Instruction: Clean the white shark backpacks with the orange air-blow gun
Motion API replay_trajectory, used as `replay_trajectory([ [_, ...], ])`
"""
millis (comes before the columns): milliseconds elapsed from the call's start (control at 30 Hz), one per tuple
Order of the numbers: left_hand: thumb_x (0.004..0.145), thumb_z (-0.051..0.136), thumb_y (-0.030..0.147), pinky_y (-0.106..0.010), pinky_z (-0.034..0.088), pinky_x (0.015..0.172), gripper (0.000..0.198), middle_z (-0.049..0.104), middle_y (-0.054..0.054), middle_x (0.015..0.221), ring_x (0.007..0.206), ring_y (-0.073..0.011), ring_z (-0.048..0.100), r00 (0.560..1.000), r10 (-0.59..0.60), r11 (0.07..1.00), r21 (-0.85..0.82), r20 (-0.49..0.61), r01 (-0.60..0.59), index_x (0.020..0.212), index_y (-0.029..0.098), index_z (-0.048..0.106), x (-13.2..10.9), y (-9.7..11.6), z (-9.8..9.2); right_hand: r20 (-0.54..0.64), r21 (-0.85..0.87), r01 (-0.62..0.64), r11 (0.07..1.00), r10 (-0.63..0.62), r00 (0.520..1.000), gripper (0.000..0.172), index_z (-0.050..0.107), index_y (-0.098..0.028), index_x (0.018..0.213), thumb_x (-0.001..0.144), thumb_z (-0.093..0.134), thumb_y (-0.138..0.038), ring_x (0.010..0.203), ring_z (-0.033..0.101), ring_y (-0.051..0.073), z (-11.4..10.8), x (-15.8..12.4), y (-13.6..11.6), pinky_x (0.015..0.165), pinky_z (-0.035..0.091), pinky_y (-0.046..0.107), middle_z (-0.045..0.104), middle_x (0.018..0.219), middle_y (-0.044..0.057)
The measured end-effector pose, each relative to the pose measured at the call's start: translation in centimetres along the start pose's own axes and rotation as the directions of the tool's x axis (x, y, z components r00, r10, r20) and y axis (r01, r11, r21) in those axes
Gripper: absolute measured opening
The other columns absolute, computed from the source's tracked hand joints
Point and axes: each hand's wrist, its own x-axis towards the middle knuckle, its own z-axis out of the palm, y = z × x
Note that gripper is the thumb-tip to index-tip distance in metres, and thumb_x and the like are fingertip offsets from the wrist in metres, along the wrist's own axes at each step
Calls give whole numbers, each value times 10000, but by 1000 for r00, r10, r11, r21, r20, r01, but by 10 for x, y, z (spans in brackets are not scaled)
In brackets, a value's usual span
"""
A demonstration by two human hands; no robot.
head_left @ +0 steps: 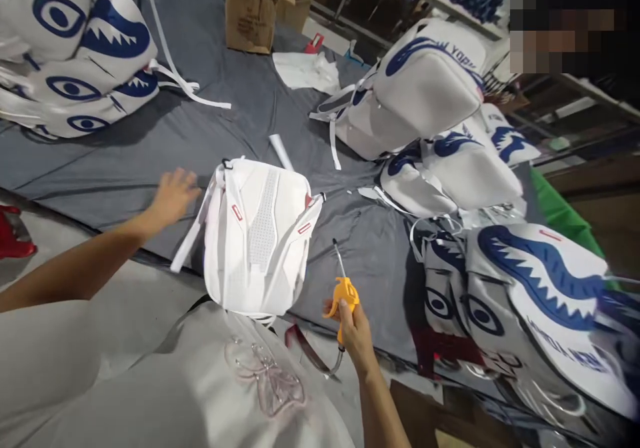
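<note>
A white backpack [263, 235] lies at the near edge of the dark-covered table, with its shoulder straps and mesh back panel facing up. To its right, my right hand [354, 325] grips a yellow air blow gun [346, 295] by the handle. The gun's thin metal nozzle points away from me, and a hose runs from its lower end. On the other side, my left hand [175, 196] is over the table with its fingers spread, holding nothing. A loose strap of the backpack hangs close to that hand, apart from it.
White backpacks with blue shark-mouth prints [115, 35] are piled at the left. More printed backpacks [410, 95] stand along the right side, down to a near one [545, 301]. Cardboard boxes [250, 15] and a white plastic sheet [305, 71] are at the back. Another person is at upper right.
</note>
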Motion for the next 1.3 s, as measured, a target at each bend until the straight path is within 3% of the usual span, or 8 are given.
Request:
replay_trajectory([
  [100,964,393,330,-501,305,1175,509,532,-140,1451,1393,-297,433,999,-31,996,78,-39,34,1421,125,484,-15,23,8,24,-43,25,999,-24,999,593,585,-204,966,795,509,-767,751,681,245,3,-8,12,743,577,402,707,865,100],
  [367,781,736,499,-626,176,1178,1127,-59,-339,1609,1517,-455,-17,951,-117,955,294,287,29,1583,66,75,-179,103,134,332,-246,236,940,-147,932,594,593,-193,1195,957,325,-667,672,636,194,22,12,-36,721,508,338,656,729,17],
  [600,858,556,109,-502,310,1177,857,143,-239,1639,1513,-354,218,928,-126,976,213,351,52,1595,158,121,-107,40,72,475,-389,385,837,-176,862,628,590,-182,1145,949,290,-697,643,666,192,45,55,-86,649,494,310,677,713,24],
  [733,901,417,84,-475,285,1210,699,320,-140,1608,1488,-265,314,994,-95,988,117,-45,99,1572,189,250,-97,21,28,591,-446,505,739,-180,786,580,588,-195,1130,971,282,-662,616,649,180,77,75,-125,649,470,290,669,674,13],
  [833,951,451,209,-538,311,1179,531,491,-144,1499,1407,-316,432,924,-295,954,-13,-242,301,1482,186,441,-102,14,20,584,-514,538,668,-186,790,536,586,-188,1122,993,290,-615,581,623,166,106,95,-157,645,444,279,660,654,9],
  [967,986,447,345,-447,533,978,399,710,-122,1179,1060,-276,693,909,-414,715,-602,46,356,1300,153,602,-97,6,27,433,-664,447,600,-179,884,498,580,-127,1158,1026,307,-521,506,557,131,144,112,-180,650,424,280,644,638,29],
  [1133,1019,368,396,-374,605,701,447,746,-126,883,700,-212,730,717,-452,94,-771,531,630,1356,126,486,-78,-15,33,699,-488,636,598,-169,695,435,676,-211,998,877,585,-619,673,632,205,162,95,-172,672,458,296,691,729,64],
  [1300,1025,313,390,-366,593,655,465,732,-142,870,685,-216,716,637,-489,75,-699,596,711,1370,119,466,-67,-31,43,719,-518,675,525,-161,677,570,648,-181,1162,949,394,-645,793,667,238,168,89,-190,704,476,313,715,872,101],
])
